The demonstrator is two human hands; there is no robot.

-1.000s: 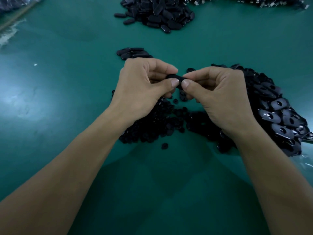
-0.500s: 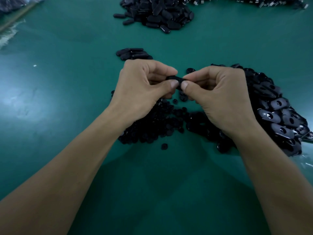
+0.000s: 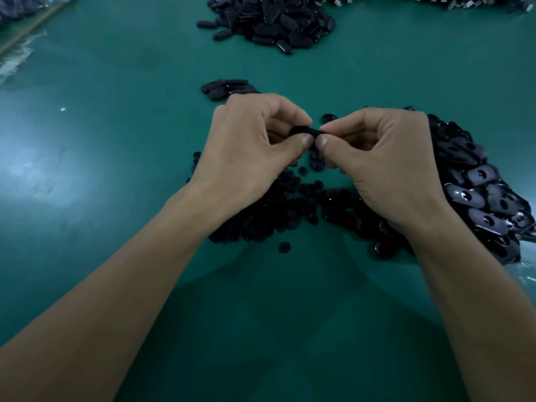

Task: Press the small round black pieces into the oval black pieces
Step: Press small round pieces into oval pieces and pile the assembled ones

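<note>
Your left grip (image 3: 249, 149) and right grip (image 3: 388, 161) both pinch one oval black piece (image 3: 301, 131); small round pieces (image 3: 275, 210) lie at its six o'clock.

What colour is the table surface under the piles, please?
The table surface is teal green, clearest in the head view.

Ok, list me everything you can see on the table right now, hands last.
table: one, green, fills the view
held piece: one, black, pinched between both hands' thumbs and forefingers
round pieces pile: many, black, under and between the wrists
stray round piece: one, black, just nearer than that pile
holed oval pile: many, black, right of the right hand
short oval group: a few, black, beyond the left hand
far oval pile: many, black, top centre
small metallic parts: many, silvery, top right edge, too blurred to identify
left hand: one, bare, centre
right hand: one, bare, centre right
</note>
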